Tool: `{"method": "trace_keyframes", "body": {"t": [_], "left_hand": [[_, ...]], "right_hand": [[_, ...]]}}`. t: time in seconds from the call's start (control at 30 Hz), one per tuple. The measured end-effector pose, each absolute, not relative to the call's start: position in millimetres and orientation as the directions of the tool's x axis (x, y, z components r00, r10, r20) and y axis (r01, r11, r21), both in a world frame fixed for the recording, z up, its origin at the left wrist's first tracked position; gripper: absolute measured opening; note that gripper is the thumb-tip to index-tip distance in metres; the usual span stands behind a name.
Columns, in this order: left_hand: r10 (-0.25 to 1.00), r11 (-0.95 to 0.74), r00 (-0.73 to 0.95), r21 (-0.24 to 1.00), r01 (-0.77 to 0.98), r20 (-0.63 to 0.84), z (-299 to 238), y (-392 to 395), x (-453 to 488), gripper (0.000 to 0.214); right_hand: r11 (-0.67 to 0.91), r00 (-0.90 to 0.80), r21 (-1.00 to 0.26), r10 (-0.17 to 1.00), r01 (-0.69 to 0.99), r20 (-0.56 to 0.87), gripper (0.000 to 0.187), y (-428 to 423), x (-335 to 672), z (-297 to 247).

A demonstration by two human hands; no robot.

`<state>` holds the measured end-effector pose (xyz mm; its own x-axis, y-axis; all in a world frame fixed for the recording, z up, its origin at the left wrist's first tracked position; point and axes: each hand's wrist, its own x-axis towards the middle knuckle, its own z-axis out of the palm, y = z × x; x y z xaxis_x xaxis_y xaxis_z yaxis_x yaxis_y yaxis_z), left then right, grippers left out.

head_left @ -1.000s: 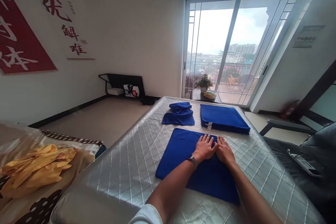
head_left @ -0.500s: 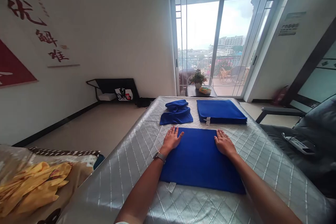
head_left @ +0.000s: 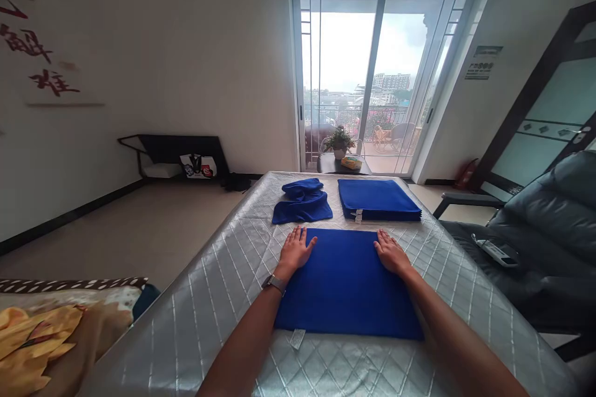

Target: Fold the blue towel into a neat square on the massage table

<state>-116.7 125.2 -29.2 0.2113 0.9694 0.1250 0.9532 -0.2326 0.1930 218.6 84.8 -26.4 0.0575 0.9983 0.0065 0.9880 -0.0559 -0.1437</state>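
Note:
A blue cloth (head_left: 347,285), folded into a flat rectangle, lies on the quilted silver table cover (head_left: 223,298), with a white label (head_left: 297,339) poking out at its near left edge. My left hand (head_left: 297,250), a watch on its wrist, rests flat on the cloth's far left corner. On the far right corner lies my right hand (head_left: 390,250), also flat with fingers stretched out. Beyond them, a crumpled blue cloth (head_left: 305,201) sits to the left, and a neat stack of folded blue cloths (head_left: 379,200) to the right.
A black armchair (head_left: 535,248) with a white device (head_left: 494,251) on its seat stands to the right. Yellow fabric (head_left: 37,347) lies at lower left. Past the far table edge are a potted plant (head_left: 339,141) and a sliding glass door (head_left: 344,87).
The view has swung slightly to the right, so everything appears shifted left. Both hands stay flat on the same corners of the folded cloth.

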Motion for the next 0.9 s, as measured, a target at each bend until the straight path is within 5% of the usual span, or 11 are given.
{"method": "trace_keyframes", "body": {"t": [0.9], "left_hand": [[0.969, -0.222, 0.205, 0.124, 0.967, 0.140, -35, 129, -118, 0.078]], "right_hand": [[-0.223, 0.384, -0.550, 0.902, 0.805, 0.196, 0.033, 120, 243, -29]]}}
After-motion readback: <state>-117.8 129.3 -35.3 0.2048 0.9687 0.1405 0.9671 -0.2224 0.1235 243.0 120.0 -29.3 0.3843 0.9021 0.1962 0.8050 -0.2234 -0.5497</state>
